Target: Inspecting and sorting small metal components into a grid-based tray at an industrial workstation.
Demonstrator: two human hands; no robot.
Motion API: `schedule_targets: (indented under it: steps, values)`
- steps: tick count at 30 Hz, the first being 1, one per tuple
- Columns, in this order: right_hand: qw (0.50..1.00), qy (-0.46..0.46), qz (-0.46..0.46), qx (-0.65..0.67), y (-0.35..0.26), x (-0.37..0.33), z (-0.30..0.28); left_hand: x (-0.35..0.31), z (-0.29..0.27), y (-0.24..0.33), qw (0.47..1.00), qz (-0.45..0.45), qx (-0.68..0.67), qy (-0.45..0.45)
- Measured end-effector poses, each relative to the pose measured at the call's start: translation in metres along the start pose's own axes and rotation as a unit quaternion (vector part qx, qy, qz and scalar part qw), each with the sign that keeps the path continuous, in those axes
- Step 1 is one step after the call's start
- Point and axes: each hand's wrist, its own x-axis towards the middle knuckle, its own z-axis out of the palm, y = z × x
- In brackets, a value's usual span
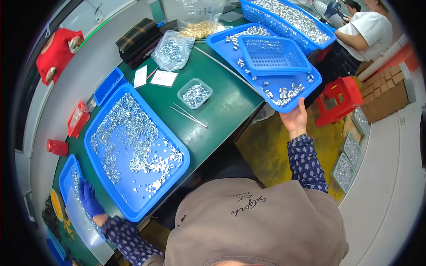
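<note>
My right hand [294, 119], bare, grips the near corner of a blue tray [274, 84], thumb up at the rim and the other fingers partly hidden beneath. Silver metal pieces [288, 95] lie scattered in that tray, and an empty-looking blue basket [277, 55] sits in it. At the far left, my left hand [90, 199] wears a blue glove. Its fingers are stretched out over the edge of a narrow blue tray [63, 176] of small shiny parts, beside a translucent sheet [84, 219]. A large blue tray [186, 159] of small silvery parts lies between my hands.
Tweezers [190, 116] and a clear tub [195, 94] of parts lie on the green table [222, 111]. Behind are white cards [164, 78], bagged parts [173, 51] and a full blue basket [295, 22]. A red stool [339, 99], cartons [386, 93] and a co-worker [366, 35] are to the right.
</note>
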Motion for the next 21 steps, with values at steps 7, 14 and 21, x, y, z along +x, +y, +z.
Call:
schedule_targets:
  steps: [7, 14, 21]
  values:
    - [0.996, 0.075, 0.035, -0.011, -0.003, 0.003, -0.022, -0.153, 0.179, 0.125, 0.919, 0.02, -0.131, -0.371]
    - [0.986, 0.023, 0.086, 0.138, -0.01, -0.004, -0.034, -0.22, 0.396, 0.117, 0.702, -0.27, -0.116, -0.648]
    - [0.995, 0.006, 0.085, 0.046, -0.006, 0.015, -0.051, -0.248, 0.501, 0.098, 0.704, -0.369, -0.07, -0.603]
